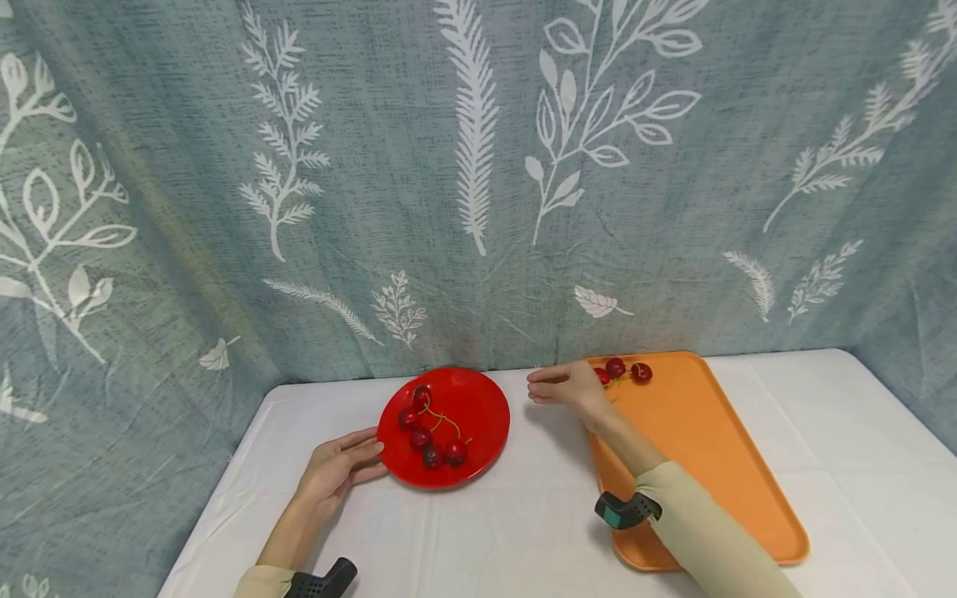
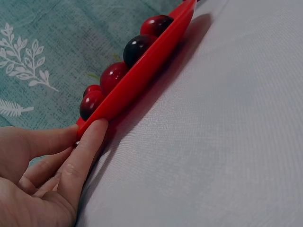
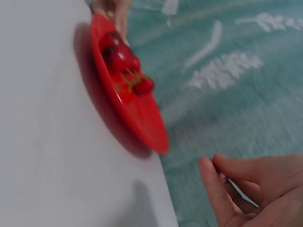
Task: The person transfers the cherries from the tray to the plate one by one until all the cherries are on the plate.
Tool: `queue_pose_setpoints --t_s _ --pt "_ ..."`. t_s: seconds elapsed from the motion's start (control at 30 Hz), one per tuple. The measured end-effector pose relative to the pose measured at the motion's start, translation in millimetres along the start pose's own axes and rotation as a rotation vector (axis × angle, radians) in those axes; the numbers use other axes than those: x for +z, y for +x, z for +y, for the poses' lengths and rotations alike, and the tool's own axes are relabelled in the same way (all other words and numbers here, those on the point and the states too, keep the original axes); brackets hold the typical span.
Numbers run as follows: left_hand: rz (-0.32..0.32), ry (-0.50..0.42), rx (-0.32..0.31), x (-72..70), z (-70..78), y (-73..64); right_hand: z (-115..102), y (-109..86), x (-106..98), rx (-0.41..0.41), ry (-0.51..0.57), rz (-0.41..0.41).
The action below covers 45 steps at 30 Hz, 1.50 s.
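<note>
A round red plate [image 1: 484, 415] lies on the left part of the table, bearing several dark red cherries [image 1: 421, 437], some with green stems. My left hand [image 1: 334, 471] pinches the plate's left rim between thumb and fingers. Over the gap between plate and orange tray [image 1: 695, 432], my right hand [image 1: 570, 387] points leftward. Its thumb and forefinger tips come close together in the right wrist view, and I see nothing held between them. Beside that hand, a few cherries [image 1: 640, 373] lie at the tray's far left corner, one partly hidden by the hand.
A white cloth [image 1: 478, 540] covers the table. Behind its far edge hangs a green-blue curtain [image 1: 374, 208] with white leaf patterns. The right forearm [image 1: 635, 448] crosses over the tray's left side.
</note>
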<state>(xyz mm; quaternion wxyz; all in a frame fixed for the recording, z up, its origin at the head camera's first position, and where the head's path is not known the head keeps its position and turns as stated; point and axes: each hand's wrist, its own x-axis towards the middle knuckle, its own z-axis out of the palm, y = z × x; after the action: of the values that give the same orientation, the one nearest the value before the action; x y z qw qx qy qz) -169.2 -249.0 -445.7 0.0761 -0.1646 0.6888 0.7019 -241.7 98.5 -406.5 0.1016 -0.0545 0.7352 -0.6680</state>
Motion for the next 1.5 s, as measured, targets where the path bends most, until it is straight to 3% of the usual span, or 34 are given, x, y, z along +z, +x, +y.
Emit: queue_pose_setpoints --t_s 0.17,0.33,0.5,0.73,0.9,1.17,1.5 --pt "0.001 0.005 -0.001 0.8 -0.5 0.7 1 -2.9 -32 0.044 0.031 0.042" --pt "0.006 0.004 -0.004 0.4 -1.0 0.8 7 -8.7 -59 0.026 -0.011 0.037" --pt "0.006 0.005 -0.005 0.0 -1.4 1.0 16 -14.5 -80 0.003 -0.032 0.042" --pt "0.005 0.003 0.000 0.5 -1.2 1.1 23 -22.3 -102 0.028 0.031 0.076" --pt "0.001 0.006 0.003 0.6 0.0 -0.1 27 -28.0 -113 0.048 0.033 0.104" --pt "0.001 0.003 0.007 0.3 0.2 -0.7 32 -33.2 -118 0.135 0.069 0.066" --pt "0.000 0.000 0.009 -0.4 -0.6 -0.1 36 -26.8 -112 0.141 0.061 0.082"
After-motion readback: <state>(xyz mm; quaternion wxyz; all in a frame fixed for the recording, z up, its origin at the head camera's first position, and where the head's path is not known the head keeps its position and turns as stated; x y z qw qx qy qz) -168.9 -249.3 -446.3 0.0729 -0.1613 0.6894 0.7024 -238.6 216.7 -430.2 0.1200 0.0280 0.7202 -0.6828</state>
